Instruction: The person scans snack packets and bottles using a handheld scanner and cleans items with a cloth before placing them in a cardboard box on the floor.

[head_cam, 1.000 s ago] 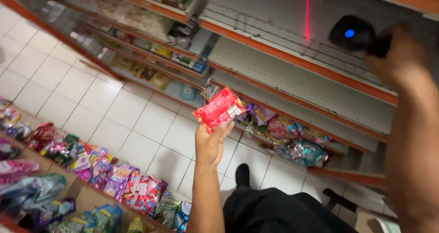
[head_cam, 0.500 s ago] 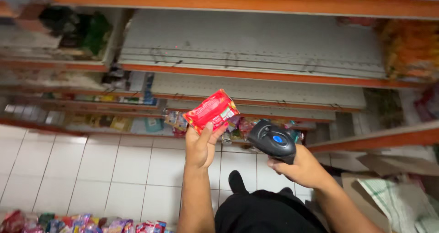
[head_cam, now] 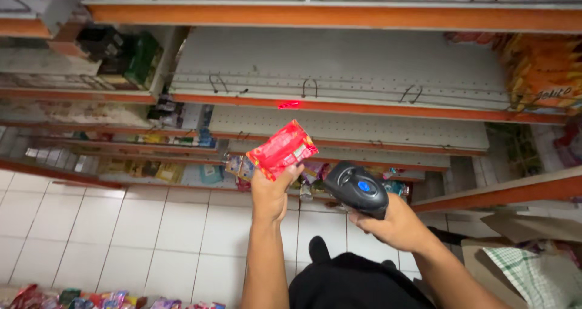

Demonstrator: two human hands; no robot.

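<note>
Left hand [head_cam: 270, 194] grips red packet [head_cam: 281, 149] (glossy); right hand [head_cam: 397, 227] black scanner [head_cam: 359, 189].

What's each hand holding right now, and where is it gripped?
The left hand pinches the red snack packet by its lower edge. The right hand grips the black handheld scanner by its handle, head free.

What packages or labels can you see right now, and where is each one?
Red snack packet: flat, glossy, held up in the left hand.
Orange bags: stacked on the upper right shelf.
Dark green boxes: upper left shelf.
Mixed colourful packets: bottom left edge.
Black handheld scanner with blue button: in the right hand.
</note>
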